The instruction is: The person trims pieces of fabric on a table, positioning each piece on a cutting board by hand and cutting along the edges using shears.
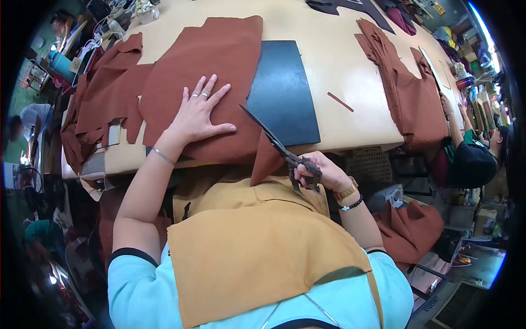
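Observation:
My left hand (pixel 204 112) lies flat with fingers spread on a large reddish-brown sheet of leather or fabric (pixel 219 49). In my right hand (pixel 320 172) is a pair of large dark scissors (pixel 271 137), their handles wrapped in dark material. The blades point up and left over the sheet's right edge, and I cannot tell whether they touch it. A dark blue-black board (pixel 287 93) lies partly under the sheet. One corner of the sheet (pixel 266 164) hangs over the table's front edge near the scissors.
More brown pieces (pixel 107 88) lie at the left of the pale table (pixel 339 60), with a folded stack (pixel 405 93) at the right. A thin brown strip (pixel 341 102) sits right of the board. Another person (pixel 471 156) works at the far right. Brown material (pixel 411 230) lies below the table on the right.

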Demonstrator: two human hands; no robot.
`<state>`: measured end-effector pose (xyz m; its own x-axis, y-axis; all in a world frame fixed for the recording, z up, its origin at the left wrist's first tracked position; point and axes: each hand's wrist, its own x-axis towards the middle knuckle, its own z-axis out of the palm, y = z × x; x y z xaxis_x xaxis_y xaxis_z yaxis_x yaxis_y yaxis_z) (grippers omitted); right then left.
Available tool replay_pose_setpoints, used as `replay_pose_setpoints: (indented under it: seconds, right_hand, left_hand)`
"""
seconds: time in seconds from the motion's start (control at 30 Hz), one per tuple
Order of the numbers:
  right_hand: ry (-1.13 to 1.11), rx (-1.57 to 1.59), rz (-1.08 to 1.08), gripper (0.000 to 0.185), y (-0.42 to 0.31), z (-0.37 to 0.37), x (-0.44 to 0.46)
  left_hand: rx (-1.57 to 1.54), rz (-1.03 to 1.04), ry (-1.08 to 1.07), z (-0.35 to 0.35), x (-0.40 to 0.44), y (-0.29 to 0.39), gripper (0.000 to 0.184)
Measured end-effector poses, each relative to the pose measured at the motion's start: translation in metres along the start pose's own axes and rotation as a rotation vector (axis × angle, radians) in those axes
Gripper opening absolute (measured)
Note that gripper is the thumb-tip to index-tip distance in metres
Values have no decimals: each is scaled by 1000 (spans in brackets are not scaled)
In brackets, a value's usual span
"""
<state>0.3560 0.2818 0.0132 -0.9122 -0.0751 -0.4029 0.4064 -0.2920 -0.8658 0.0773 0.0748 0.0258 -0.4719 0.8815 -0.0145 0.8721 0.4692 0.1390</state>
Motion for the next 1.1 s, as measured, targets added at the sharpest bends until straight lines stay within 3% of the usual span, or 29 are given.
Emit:
replay_pose_setpoints:
  seconds: [0.37,1.1]
  right_hand:
    - [13,36,-1,23,4,3,-4]
    - [27,74,-6,24,5,8,6]
  left_hand:
    - [17,-228,60,8,-21,25,103]
    - [19,-294,33,13,-35,55,104]
